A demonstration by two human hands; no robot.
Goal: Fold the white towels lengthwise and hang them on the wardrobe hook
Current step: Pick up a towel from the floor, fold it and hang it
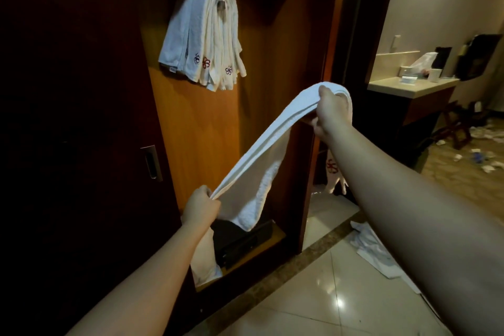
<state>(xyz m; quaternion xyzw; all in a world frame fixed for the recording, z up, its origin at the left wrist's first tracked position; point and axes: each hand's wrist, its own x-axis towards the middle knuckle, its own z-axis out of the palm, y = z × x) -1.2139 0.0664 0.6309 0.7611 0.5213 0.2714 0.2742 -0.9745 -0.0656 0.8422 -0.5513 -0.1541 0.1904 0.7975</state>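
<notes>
White terry stretches between my two hands: my left hand (200, 206) grips one end of the towel (261, 150) low by the wardrobe floor, my right hand (328, 113) clamps its fingers (324, 90) round the other end, higher up. It looks already folded into a long narrow band, ends dangling below each fist. Several folded towels (203, 38) hang on the wardrobe hook (221, 4) above. I judge this one only needs draping there; more cloth (368, 251) lies on the floor.

Bare forearms, no sleeves, left hand (200, 206), right hand (328, 114).
</notes>
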